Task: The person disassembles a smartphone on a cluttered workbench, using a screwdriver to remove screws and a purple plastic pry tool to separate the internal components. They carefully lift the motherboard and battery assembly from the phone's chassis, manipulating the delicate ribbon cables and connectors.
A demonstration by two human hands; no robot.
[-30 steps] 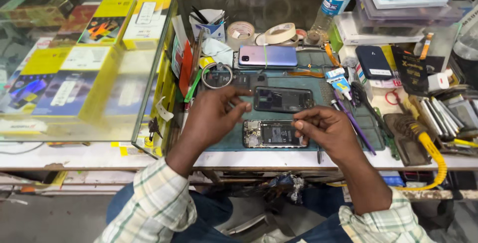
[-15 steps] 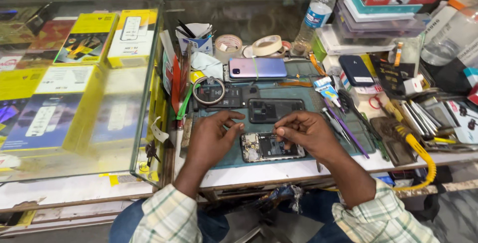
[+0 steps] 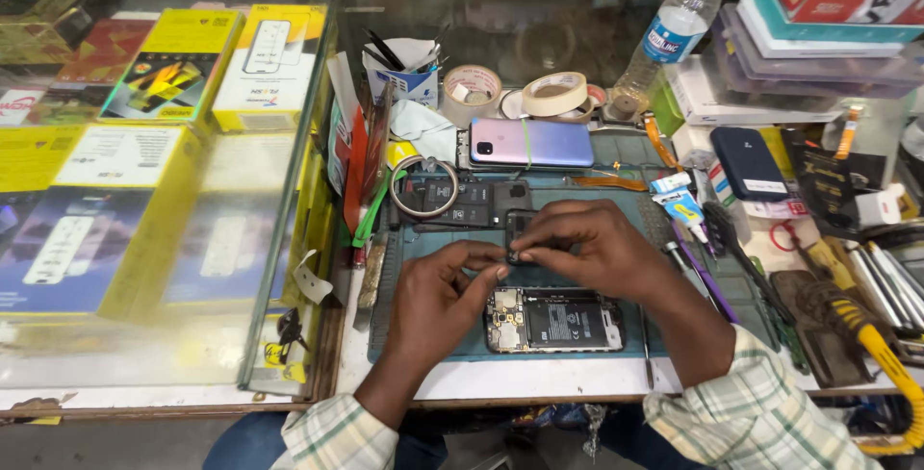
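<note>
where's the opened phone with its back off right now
In the head view, the opened phone lies on the green mat near the table's front edge, just below both hands, left hand and right hand.

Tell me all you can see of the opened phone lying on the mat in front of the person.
The opened phone lies flat and lengthwise on the green mat, back cover off. Its insides show: a dark battery in the middle, a board with small metal parts at the left end, a pale strip at the right. It sits near the bench's front edge, just below both hands. The left hand hovers by its left end and the right hand above it; whether either touches it cannot be told.
</note>
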